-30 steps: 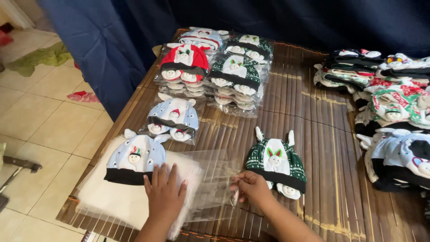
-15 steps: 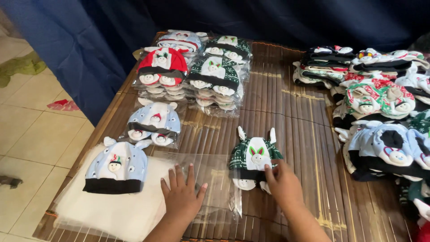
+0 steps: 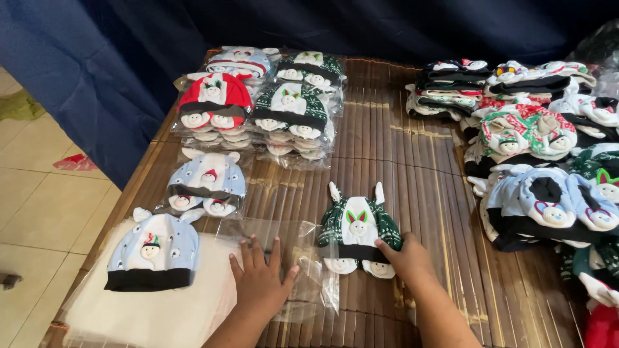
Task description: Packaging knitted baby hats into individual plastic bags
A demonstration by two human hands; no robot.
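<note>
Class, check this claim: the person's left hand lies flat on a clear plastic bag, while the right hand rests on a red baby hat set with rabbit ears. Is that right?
Not quite. The head view shows the right hand on a green baby hat set, not a red one. The rest holds: the left hand lies flat on the clear plastic bag.

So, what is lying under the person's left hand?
The left hand presses flat on a clear plastic bag, over the brown slatted bamboo mat. The palm hides the part beneath it.
</note>
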